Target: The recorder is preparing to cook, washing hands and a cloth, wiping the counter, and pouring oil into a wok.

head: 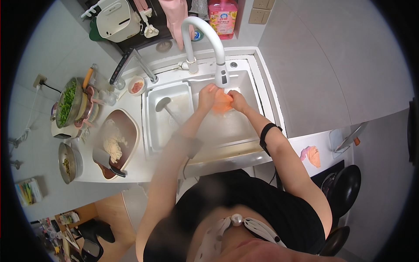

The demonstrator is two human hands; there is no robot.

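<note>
Both hands are over the right basin of the white sink (235, 131), just under the spray head of a white faucet (222, 75). Between them hangs an orange cloth (222, 102). My left hand (207, 97) grips its left side, and my right hand (238, 101) pinches its right edge. Left of them, a ladle (163, 104) rests in the white insert basin (152, 131). The lower part of the cloth looks blurred.
On the left counter lie a cutting board (132, 144) with pale sliced food (113, 144) and a cleaver (104, 159), a small bowl of meat (136, 85), a pan of greens (68, 103) and a metal bowl (66, 162). A crumpled cloth (313, 156) lies right. Black pans (343, 190) stand below it.
</note>
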